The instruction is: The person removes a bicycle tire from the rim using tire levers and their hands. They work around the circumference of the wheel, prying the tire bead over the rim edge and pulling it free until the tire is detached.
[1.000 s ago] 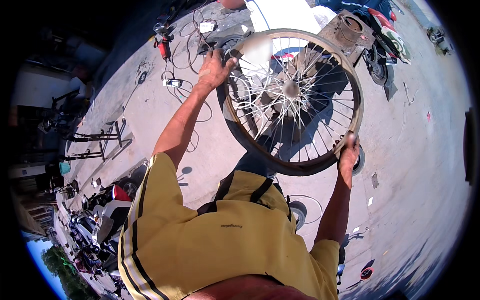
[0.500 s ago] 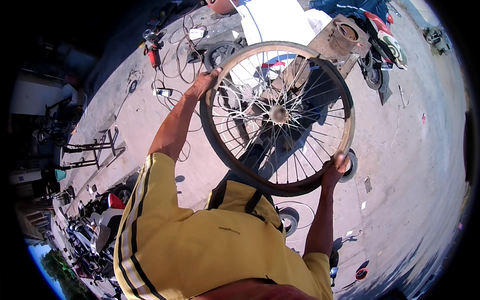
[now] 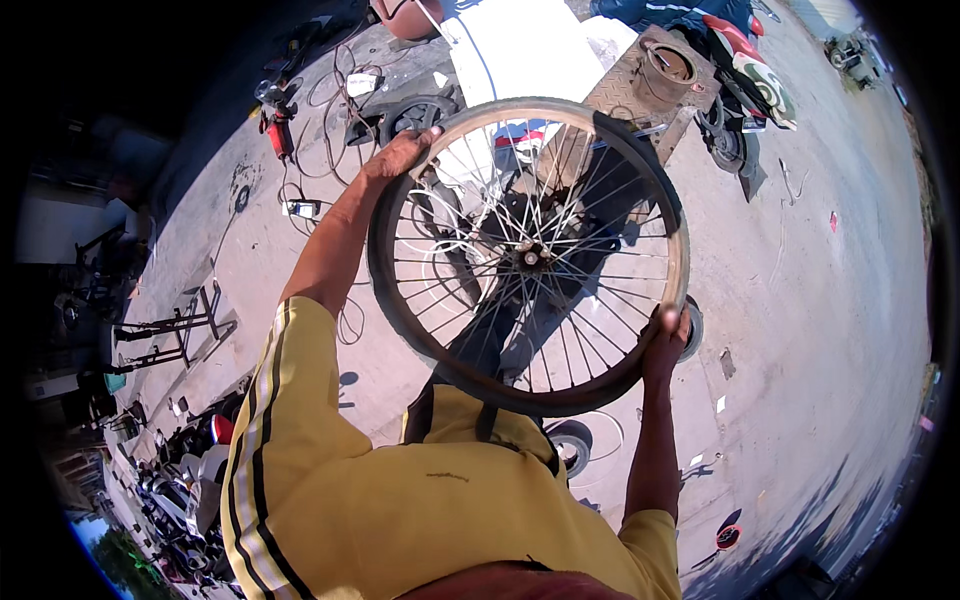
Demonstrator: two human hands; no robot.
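A large spoked wheel [image 3: 531, 257] with a dusty black tyre is held up in front of my body, its hub and spokes facing me. My left hand [image 3: 402, 154] grips the tyre at its upper left, thumb over the edge. At the lower right, my right hand [image 3: 666, 340] is closed around the tyre, thumb on the near side. The undersides of both grips are hidden. Through the spokes I see my dark-trousered leg [image 3: 480, 335], white tubing [image 3: 432, 225] and a shadow on the ground.
Beyond the wheel stands a metal plate bench with a rusty round pot [image 3: 667, 75], beside a white sheet [image 3: 520, 55]. Cables and a red power tool [image 3: 276, 133] lie at far left. A small wheel [image 3: 570, 450] rests near my feet; metal stands [image 3: 180, 335] are on the left.
The wheel has come slightly nearer my body and to the left, and its tilt has altered. Both hands keep their hold on the tyre.
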